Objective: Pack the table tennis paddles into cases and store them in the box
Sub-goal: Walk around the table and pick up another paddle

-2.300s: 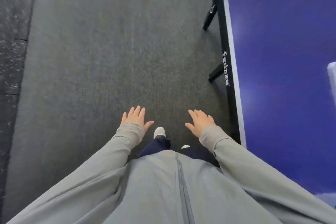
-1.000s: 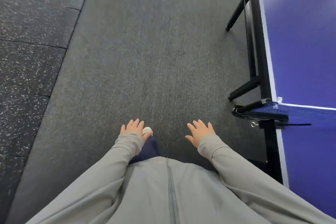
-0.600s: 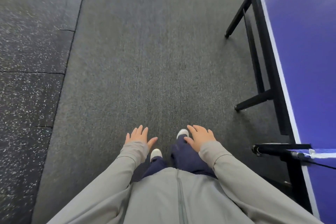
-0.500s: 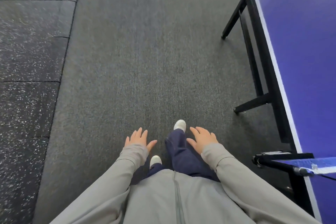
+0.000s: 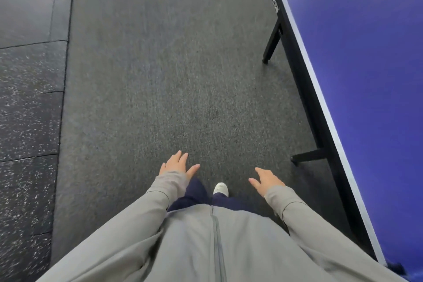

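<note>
No paddle, case or box is in view. My left hand (image 5: 178,164) is held out low in front of me, palm down, fingers spread, holding nothing. My right hand (image 5: 265,179) hangs the same way a little to the right, fingers apart and empty. Both come out of grey sleeves above the dark grey carpet (image 5: 174,89). One white shoe (image 5: 220,189) shows between the hands, below dark blue trousers.
A blue table tennis table (image 5: 366,75) with a white edge line and black frame runs along the right side; its black legs (image 5: 271,44) stand on the carpet. Speckled black rubber floor tiles (image 5: 27,121) lie along the left.
I have walked forward along the table: the net post and clamp seen at lower right have passed out of view. My hands stayed open and empty, now slightly further apart.
</note>
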The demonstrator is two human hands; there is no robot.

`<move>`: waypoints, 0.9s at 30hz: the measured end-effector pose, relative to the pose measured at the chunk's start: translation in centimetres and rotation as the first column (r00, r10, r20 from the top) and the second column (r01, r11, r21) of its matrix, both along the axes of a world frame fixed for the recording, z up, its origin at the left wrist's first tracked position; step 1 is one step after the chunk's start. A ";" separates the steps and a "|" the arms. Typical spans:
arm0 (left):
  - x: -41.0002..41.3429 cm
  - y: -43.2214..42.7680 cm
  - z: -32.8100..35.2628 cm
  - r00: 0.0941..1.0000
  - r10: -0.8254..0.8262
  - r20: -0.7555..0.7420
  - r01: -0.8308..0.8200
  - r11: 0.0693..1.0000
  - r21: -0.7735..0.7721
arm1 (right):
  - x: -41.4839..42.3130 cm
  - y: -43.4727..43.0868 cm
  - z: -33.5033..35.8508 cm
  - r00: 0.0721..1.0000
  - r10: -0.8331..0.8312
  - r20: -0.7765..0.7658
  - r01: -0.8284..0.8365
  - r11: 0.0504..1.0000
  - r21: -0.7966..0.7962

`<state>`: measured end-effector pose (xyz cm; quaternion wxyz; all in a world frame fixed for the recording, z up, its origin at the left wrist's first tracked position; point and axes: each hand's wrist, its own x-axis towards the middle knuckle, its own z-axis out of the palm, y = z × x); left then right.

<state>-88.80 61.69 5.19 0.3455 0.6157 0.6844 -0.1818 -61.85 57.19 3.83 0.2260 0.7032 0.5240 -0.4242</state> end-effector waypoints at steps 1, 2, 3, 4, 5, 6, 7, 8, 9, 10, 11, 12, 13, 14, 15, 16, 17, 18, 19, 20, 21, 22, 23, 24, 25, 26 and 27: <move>0.1 1.0 -0.2 1.000 0.002 0.010 -0.002 1.000 0.001 | 0.2 1.0 -0.1 1.000 -0.011 -0.003 0.011 1.000 -0.009; 0.0 1.5 -0.2 1.000 0.006 0.017 -0.006 1.000 0.000 | 0.4 1.7 -0.1 1.000 -0.015 -0.005 0.015 1.000 -0.019; -0.3 2.8 -0.4 1.000 0.016 0.022 -0.016 1.000 -0.004 | 0.5 3.2 -0.2 1.000 -0.014 -0.008 0.014 0.999 -0.031; -0.8 4.3 -0.8 0.999 0.030 0.023 -0.030 0.999 -0.012 | 0.6 5.0 -0.5 1.000 -0.005 -0.008 0.005 0.999 -0.039; -1.3 5.7 -1.3 0.998 0.052 0.022 -0.052 0.998 -0.024 | 0.5 6.8 -0.8 1.000 0.000 -0.007 0.000 0.999 -0.044; -1.9 7.3 -1.8 0.996 0.087 0.027 -0.086 0.996 -0.038 | 0.3 8.8 -1.2 1.000 0.001 -0.008 -0.001 0.999 -0.047; -2.6 9.1 -2.2 0.991 0.132 0.035 -0.130 0.990 -0.055 | 0.0 11.0 -1.4 1.000 0.001 -0.012 -0.001 0.999 -0.048; -3.3 11.0 -2.7 0.982 0.180 0.049 -0.176 0.982 -0.073 | -0.4 13.3 -1.5 1.000 0.002 -0.020 -0.003 0.999 -0.048; -4.0 13.0 -3.2 0.971 0.230 0.068 -0.224 0.970 -0.091 | -1.0 15.7 -1.7 1.000 0.001 -0.029 -0.002 0.999 -0.044; -4.7 15.1 -3.6 0.959 0.272 0.083 -0.262 0.959 -0.107 | -1.5 18.0 -1.8 0.999 -0.006 -0.038 0.005 0.999 -0.039; -5.3 17.3 -3.8 0.950 0.300 0.089 -0.289 0.950 -0.121 | -2.1 20.2 -1.8 0.999 -0.017 -0.046 0.015 0.999 -0.032; -6.0 19.7 -3.8 0.944 0.318 0.086 -0.306 0.943 -0.131 | -2.7 22.4 -1.7 0.999 -0.024 -0.048 0.023 0.999 -0.024; -6.7 22.0 -3.7 0.941 0.329 0.077 -0.316 0.939 -0.139 | -3.2 24.7 -1.3 0.999 -0.024 -0.047 0.023 1.000 -0.019; -7.3 24.2 -3.6 0.944 0.324 0.067 -0.313 0.939 -0.139 | -3.6 26.8 -1.0 0.999 -0.022 -0.044 0.022 1.000 -0.012; -7.7 26.5 -3.4 0.949 0.309 0.055 -0.299 0.944 -0.135 | -4.0 29.0 -0.7 0.999 -0.021 -0.039 0.021 1.000 0.002; -8.1 28.8 -3.2 0.955 0.292 0.046 -0.285 0.950 -0.128 | -4.3 31.2 -0.4 0.999 -0.026 -0.035 0.026 0.999 0.025; -8.3 31.0 -3.0 0.958 0.283 0.040 -0.277 0.953 -0.123 | -4.4 33.2 -0.2 0.998 -0.043 -0.038 0.045 0.998 0.051; -8.5 33.1 -2.8 0.959 0.280 0.036 -0.274 0.954 -0.121 | -4.5 35.1 0.1 0.997 -0.068 -0.045 0.071 0.995 0.072; -8.4 34.9 -2.5 0.962 0.271 0.033 -0.265 0.956 -0.124 | -4.4 36.7 0.3 0.994 -0.090 -0.055 0.094 0.992 0.083; -8.2 36.6 -2.3 0.964 0.262 0.033 -0.256 0.958 -0.127 | -4.2 38.2 0.5 0.993 -0.104 -0.059 0.109 0.990 0.084; -7.8 38.2 -2.2 0.966 0.256 0.035 -0.249 0.960 -0.129 | -3.9 39.6 0.4 0.992 -0.110 -0.054 0.114 0.990 0.081; -7.3 39.8 -2.2 0.968 0.247 0.041 -0.240 0.962 -0.131 | -3.6 41.1 0.2 0.993 -0.113 -0.046 0.116 0.991 0.071; -6.8 41.4 -2.2 0.970 0.238 0.048 -0.230 0.964 -0.136 | -3.2 42.5 0.0 0.992 -0.122 -0.036 0.124 0.991 0.057; -6.3 42.9 -2.3 0.973 0.225 0.055 -0.216 0.966 -0.142 | -2.8 43.9 -0.2 0.991 -0.132 -0.029 0.133 0.990 0.041; -5.8 44.5 -2.4 0.975 0.215 0.060 -0.205 0.968 -0.144 | -2.3 45.3 -0.6 0.990 -0.142 -0.024 0.142 0.989 0.025; -5.2 46.2 -2.5 0.976 0.207 0.065 -0.196 0.970 -0.142 | -1.8 46.8 -1.1 0.988 -0.152 -0.024 0.153 0.988 0.017; -4.5 48.0 -2.6 0.976 0.205 0.074 -0.193 0.971 -0.142 | -1.2 48.4 -1.5 0.986 -0.165 -0.029 0.165 0.986 0.013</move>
